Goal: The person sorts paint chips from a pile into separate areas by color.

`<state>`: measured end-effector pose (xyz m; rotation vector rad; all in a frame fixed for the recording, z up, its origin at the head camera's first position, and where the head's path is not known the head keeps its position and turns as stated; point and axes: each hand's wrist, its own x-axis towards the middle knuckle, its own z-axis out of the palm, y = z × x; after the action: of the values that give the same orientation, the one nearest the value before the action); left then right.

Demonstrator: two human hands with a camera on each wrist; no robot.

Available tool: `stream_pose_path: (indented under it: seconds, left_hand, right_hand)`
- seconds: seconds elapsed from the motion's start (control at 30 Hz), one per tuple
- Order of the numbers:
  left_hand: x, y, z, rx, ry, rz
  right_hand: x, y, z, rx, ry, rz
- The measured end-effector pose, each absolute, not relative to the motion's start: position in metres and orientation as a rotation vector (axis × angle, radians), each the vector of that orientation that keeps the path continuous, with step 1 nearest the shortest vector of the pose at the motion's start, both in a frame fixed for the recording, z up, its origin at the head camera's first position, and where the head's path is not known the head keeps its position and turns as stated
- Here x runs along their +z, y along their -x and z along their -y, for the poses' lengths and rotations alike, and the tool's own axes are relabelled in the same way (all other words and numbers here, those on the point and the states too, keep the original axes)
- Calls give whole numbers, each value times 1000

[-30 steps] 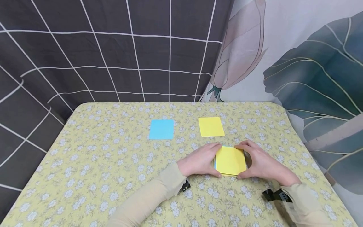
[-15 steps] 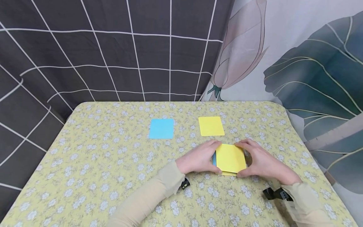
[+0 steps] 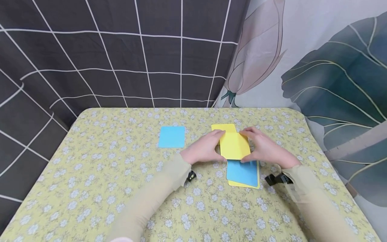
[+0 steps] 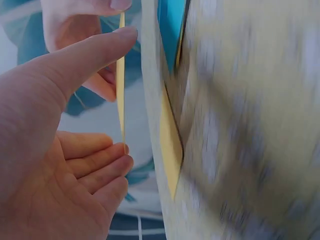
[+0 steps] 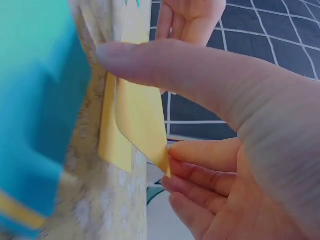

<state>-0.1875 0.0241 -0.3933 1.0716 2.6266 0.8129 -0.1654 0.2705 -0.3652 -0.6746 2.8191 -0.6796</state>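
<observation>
Both hands hold one yellow square card [image 3: 234,149] by its opposite edges, raised off the table and slightly bent. My left hand [image 3: 204,148] pinches the left side between thumb and fingertips; my right hand [image 3: 267,149] does the same on the right. In the right wrist view, the held card [image 5: 142,110] hangs apart from another yellow card on the cloth. That far yellow card [image 3: 222,127] is partly hidden behind the held one. Below the hands lies a small stack with a blue card [image 3: 243,173] on top and yellow edges peeking out.
A single blue card [image 3: 171,137] lies to the left at the back of the table. The tabletop has a yellow floral cloth [image 3: 105,174]. Behind it hangs a dark grid curtain [image 3: 121,57], and a flower-printed curtain [image 3: 302,43] hangs at the right.
Both hands have lifted the top yellow card off the stack and carried it away from me and slightly left, towards the far yellow card. The blue card beneath is now exposed.
</observation>
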Motion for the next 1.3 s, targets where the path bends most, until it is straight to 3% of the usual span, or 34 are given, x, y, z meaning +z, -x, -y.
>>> stream_pose_path:
  seconds: [0.47,1.3]
  left_hand:
    - [-390,239,-10,740,-895,-2717]
    - [-417,245,-20,756,-850,-2670]
  right_hand:
    - [-370,232,-246,-641,615,-2806]
    - [-395,248,-256,-743,539,-2650]
